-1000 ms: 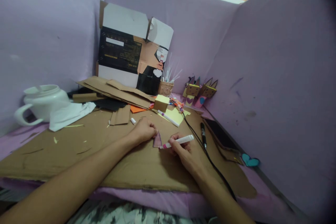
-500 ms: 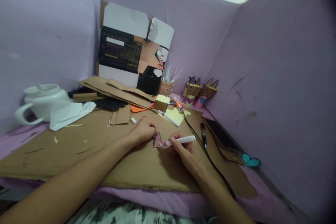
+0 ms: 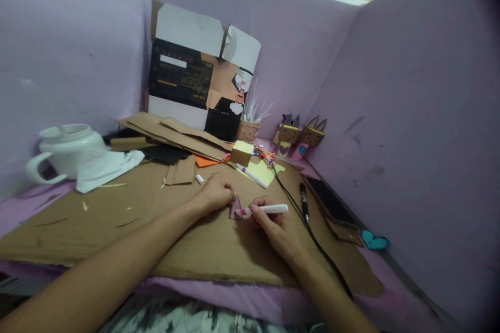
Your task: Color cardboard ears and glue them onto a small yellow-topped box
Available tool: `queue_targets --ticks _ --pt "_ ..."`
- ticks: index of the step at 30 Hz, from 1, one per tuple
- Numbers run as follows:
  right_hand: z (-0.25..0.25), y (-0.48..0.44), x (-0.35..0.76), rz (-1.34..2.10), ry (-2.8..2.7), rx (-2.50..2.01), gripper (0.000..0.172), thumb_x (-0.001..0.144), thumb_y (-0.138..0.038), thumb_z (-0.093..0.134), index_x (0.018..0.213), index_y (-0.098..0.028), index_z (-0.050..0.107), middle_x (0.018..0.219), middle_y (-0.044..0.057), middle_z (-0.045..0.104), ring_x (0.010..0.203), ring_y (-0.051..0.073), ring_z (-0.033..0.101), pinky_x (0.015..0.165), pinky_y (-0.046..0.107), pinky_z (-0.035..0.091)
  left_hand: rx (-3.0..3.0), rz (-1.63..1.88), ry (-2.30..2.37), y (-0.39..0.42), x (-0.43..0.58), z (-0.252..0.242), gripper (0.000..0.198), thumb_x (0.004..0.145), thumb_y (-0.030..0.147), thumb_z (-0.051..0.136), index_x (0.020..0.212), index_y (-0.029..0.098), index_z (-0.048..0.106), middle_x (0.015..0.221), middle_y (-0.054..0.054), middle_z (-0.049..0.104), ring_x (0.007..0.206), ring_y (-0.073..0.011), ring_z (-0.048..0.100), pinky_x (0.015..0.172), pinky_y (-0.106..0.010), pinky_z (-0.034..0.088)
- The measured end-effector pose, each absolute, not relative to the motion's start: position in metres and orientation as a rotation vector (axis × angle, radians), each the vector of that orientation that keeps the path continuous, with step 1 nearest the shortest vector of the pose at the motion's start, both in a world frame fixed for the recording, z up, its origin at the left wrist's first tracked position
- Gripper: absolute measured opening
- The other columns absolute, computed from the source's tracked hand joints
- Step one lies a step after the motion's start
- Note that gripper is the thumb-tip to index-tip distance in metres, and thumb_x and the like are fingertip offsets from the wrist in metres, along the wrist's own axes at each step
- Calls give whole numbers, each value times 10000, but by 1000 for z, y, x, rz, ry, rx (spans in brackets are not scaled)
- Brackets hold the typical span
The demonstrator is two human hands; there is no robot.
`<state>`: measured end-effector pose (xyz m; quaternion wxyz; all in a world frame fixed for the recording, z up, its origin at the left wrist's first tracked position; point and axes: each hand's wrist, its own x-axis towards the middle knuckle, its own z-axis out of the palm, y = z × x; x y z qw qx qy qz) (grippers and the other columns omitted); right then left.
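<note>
My left hand (image 3: 217,192) rests on the cardboard sheet (image 3: 187,255), its fingers closed on the top of a small triangular piece (image 3: 235,209) with a purple outline and pinkish colouring. Between the fingers of my right hand (image 3: 269,221) is a white marker (image 3: 275,208) with a pink band. Its tip touches the lower part of the triangle. Just behind my left hand lies a small white cap (image 3: 200,179). A second white marker (image 3: 252,176) with a purple band lies on yellow paper (image 3: 267,170) farther back.
A white pot (image 3: 70,148) with a crumpled white cloth (image 3: 109,169) stands at left. Behind are cardboard pieces (image 3: 175,135) and a small yellow-topped box (image 3: 242,153). To the right lie a black cable (image 3: 318,250), a pen (image 3: 303,200), a phone (image 3: 332,200) and a blue heart (image 3: 374,240).
The marker tip has shifted slightly up and left on the triangle, and my right hand has moved a little with it. My left hand keeps its hold.
</note>
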<state>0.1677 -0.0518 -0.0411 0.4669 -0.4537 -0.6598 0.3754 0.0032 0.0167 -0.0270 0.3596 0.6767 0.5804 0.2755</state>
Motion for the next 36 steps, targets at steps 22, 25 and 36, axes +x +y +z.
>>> queue_targets --ticks 22,25,36 --pt "-43 -52 167 942 -1651 -1094 284 816 -440 515 774 -163 560 571 -16 514 513 107 437 476 219 319 1741 704 1502 18 3 -27 134 562 151 523 548 116 652 415 21 502 397 -81 397 393 -198 285" --pt "-42 -52 167 921 -1692 -1097 278 825 -427 501 771 -161 563 579 -15 508 522 106 432 483 219 319 1737 706 1493 18 3 -28 141 564 156 527 568 119 663 432 18 522 403 -83 410 391 -194 284" --pt "-43 -52 166 954 -1686 -1077 292 819 -446 508 769 -165 569 597 -10 525 540 114 459 500 220 349 1731 722 1467 16 3 -27 137 558 149 524 536 116 654 396 28 481 396 -78 381 383 -195 270"
